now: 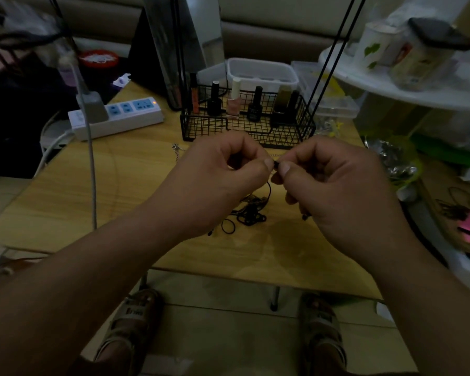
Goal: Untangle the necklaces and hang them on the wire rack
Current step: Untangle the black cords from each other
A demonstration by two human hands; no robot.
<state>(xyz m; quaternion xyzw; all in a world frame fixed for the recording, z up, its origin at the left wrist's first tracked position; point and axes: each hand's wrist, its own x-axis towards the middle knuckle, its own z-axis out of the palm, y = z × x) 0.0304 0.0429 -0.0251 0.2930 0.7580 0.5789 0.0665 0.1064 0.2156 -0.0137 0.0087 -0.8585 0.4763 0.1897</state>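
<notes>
**Dim room, two hands working on one cord**

Dim light falls on a wooden tabletop (65,191), and a person sits in front of it with both forearms reaching forward. The left hand (217,180) and the right hand (334,185) meet above the middle of the tabletop, thumb tips almost touching. Each hand makes a closed grip: thumb and forefinger pinch a short piece of black cord (276,164), and the other fingers are curled into the palm. How the cord lies inside each pinch is too small and dark to tell.

From the grip, the black cord hangs down to a tangle of necklaces (248,213), which lies on the tabletop just below the grip and nearer to the person. The tangle is dark, with some pale chain mixed in. One small black loop (228,227) lies beside it, under the left wrist.

Just beyond the grip stands the black wire rack (228,131), a low mesh basket with thin black rods (334,50) rising from it. Several nail polish bottles (215,100) stand upright inside the basket. No necklace hangs on the rack.

To the left of the grip, close to the rack's corner, a thin silver chain (177,150) lies on the wood. Farther left and beyond is a white power strip (117,118) with a plug in it. Behind the rack sits a white container (261,73).
</notes>
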